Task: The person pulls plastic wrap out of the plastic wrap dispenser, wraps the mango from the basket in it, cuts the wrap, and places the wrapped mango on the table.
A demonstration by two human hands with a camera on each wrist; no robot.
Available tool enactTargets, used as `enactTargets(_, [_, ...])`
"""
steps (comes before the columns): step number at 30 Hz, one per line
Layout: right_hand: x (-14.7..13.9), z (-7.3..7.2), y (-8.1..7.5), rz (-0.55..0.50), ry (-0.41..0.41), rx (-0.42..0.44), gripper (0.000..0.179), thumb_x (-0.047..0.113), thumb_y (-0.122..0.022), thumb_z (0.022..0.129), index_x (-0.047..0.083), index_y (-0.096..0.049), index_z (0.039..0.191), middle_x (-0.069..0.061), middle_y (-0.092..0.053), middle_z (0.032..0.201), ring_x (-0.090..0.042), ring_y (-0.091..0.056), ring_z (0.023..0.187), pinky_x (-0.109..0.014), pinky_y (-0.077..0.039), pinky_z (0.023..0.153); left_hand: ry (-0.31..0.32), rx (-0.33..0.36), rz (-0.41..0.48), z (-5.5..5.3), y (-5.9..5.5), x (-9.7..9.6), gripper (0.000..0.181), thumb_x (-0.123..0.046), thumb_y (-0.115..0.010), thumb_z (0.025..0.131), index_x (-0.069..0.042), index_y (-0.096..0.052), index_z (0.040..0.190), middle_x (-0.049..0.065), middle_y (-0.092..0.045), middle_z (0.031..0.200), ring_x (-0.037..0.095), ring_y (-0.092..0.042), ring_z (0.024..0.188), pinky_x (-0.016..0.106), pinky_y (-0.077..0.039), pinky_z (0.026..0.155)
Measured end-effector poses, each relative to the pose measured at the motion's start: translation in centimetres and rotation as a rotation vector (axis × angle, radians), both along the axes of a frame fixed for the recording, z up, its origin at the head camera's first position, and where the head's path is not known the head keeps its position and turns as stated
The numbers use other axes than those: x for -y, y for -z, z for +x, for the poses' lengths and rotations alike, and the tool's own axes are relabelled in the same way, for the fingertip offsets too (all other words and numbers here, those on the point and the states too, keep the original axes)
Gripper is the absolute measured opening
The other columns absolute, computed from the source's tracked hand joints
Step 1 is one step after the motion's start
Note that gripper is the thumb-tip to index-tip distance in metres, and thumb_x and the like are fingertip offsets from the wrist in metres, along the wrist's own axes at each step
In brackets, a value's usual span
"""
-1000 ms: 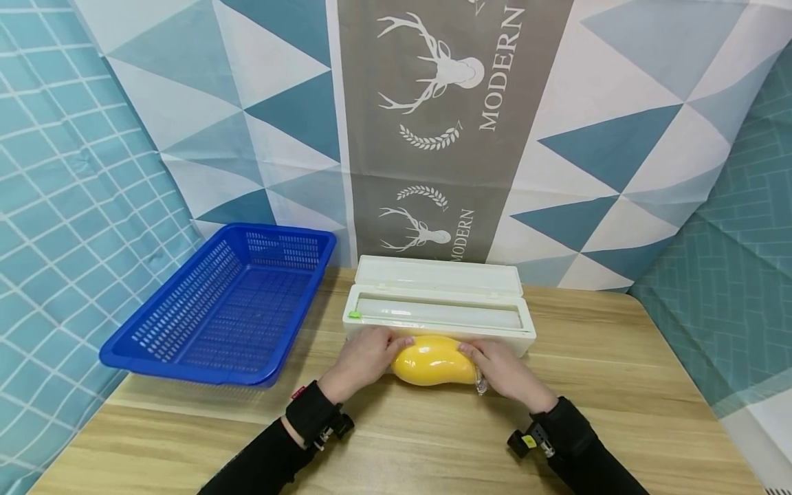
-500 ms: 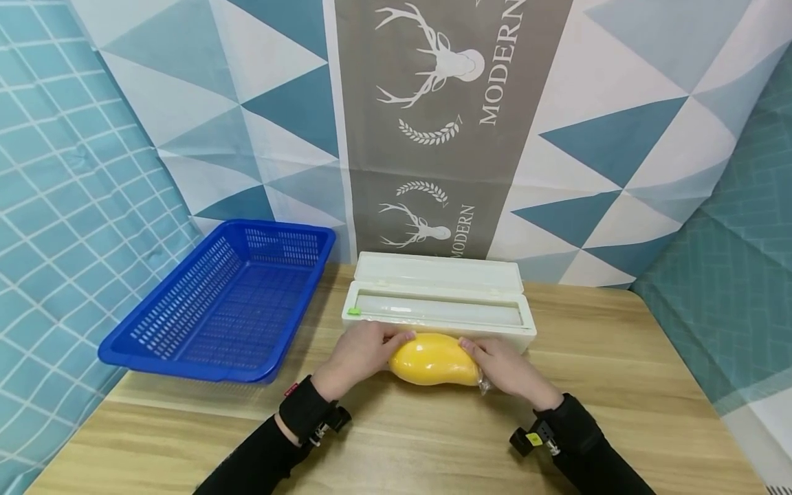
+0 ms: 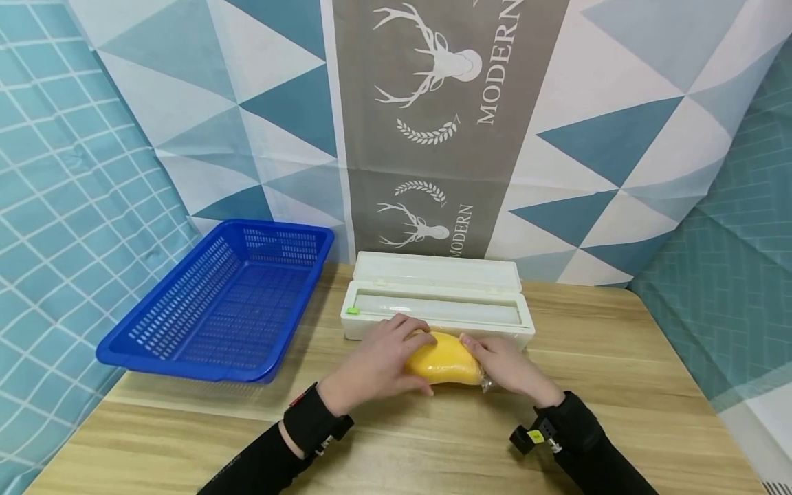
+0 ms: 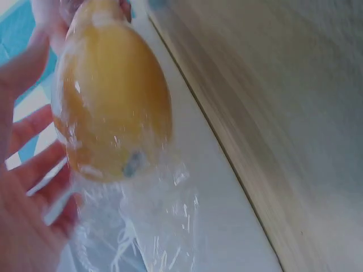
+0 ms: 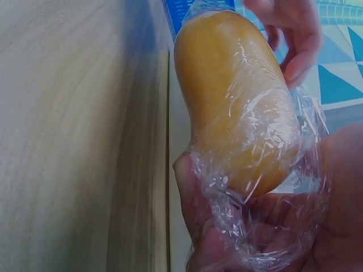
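Observation:
A glossy yellow mango [image 3: 444, 359], wrapped in clear cling film [image 5: 244, 221], is held just in front of the white cling film dispenser [image 3: 433, 324]. My right hand [image 3: 506, 366] grips its right end, thumb on top, with bunched film at that end. Over the left end my left hand [image 3: 386, 357] is spread, its thumb apart below. Seen from the left wrist, its fingers [image 4: 39, 164] are loosely extended beside the mango, and a loose sheet of film [image 4: 153, 221] hangs from the near end. The dispenser's lid [image 3: 436, 273] is raised, showing the white roll inside.
A blue perforated plastic basket [image 3: 223, 309] stands at the left of the wooden table [image 3: 619, 385]. Behind is a patterned cloth backdrop [image 3: 427, 151]. A small green slider [image 3: 353, 311] sits at the dispenser's left end.
My left hand has let go of the mango's left end and spread over it, moving slightly right, thumb swung down toward me. The right hand keeps its hold almost in place.

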State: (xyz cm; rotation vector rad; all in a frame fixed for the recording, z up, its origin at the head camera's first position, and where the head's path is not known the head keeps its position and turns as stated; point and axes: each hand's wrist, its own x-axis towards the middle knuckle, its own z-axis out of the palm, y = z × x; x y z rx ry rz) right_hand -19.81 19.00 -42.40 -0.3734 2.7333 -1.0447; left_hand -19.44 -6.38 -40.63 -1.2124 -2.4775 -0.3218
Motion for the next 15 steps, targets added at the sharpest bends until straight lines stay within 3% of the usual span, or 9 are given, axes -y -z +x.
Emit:
enactTargets(5, [-0.1,0.0,-0.2,-0.008,0.003,0.015,0.06,0.065,-0.029,0.091,0.015,-0.058,0.073,-0.001,-0.05,0.063,-0.016,-0.048,0.059,-0.03,-0.039,0.058,-0.019,-0.007,-0.098,0.5,0.6,-0.3,0.089,-0.062,-0.071,0.062,-0.019,-0.042,0.133,0.0,-0.043,0.129,0.016,-0.036,0.112,0.033,-0.036,0.094])
enactTargets(11, [-0.7,0.1,-0.7,-0.071,-0.033,0.083,0.059,0.06,-0.029,0.093,0.011,-0.059,0.077,-0.002,-0.05,0.067,-0.016,-0.049,0.061,-0.03,-0.04,0.059,-0.023,-0.027,-0.105,0.6,0.8,-0.3,0.088,-0.054,-0.076,0.062,-0.019,-0.041,0.134,0.0,-0.042,0.127,0.016,-0.035,0.111,0.033,-0.037,0.093])
enactTargets(15, [-1.5,0.1,-1.4,-0.088,-0.096,0.119,0.048,0.053,-0.039,0.094,0.012,-0.063,0.085,-0.002,-0.053,0.068,-0.016,-0.049,0.057,-0.029,-0.041,0.052,-0.013,-0.017,-0.101,0.5,0.7,-0.2,0.086,-0.053,-0.077,0.062,-0.018,-0.041,0.133,0.0,-0.042,0.126,0.015,-0.034,0.11,0.031,-0.036,0.093])
